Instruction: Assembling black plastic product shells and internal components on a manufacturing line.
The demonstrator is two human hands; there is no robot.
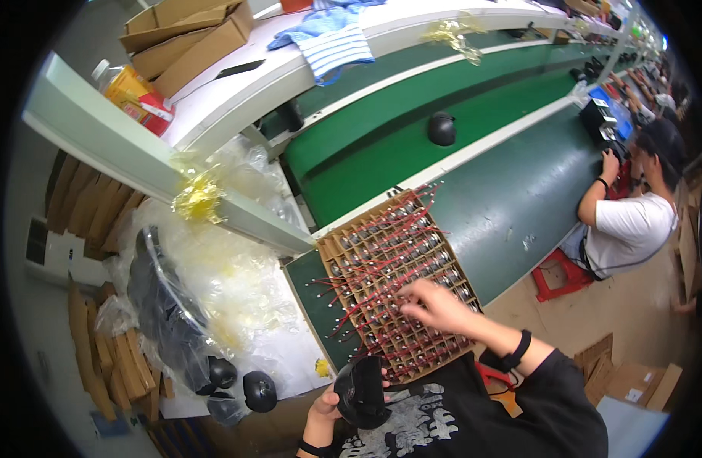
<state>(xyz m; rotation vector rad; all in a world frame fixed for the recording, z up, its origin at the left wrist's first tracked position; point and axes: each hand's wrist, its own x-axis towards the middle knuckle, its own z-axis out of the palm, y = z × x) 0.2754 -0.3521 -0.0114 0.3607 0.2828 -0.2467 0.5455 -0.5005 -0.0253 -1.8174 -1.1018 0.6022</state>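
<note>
My left hand (325, 407) is closed around the side of a black rounded plastic housing (360, 403), held in front of my shirt at the near edge. My right hand (436, 307) is over a divided cardboard box (326, 246), its fingers bent down among the parts. Whatever those fingertips pinch is too small to make out. Rows of small round metallic parts (423, 246) with thin red wires (349, 311) fill the box's cells. Several wire ends hang over its left side. The box lies on the dark green bench top (511, 200).
Black domes (259, 391) and clear plastic bags (236, 282) lie to my left. Beyond the bench runs a green conveyor belt (366, 156) carrying one black dome (442, 128). A slanted pale post (137, 149) stands at left. A co-worker (633, 217) sits at right.
</note>
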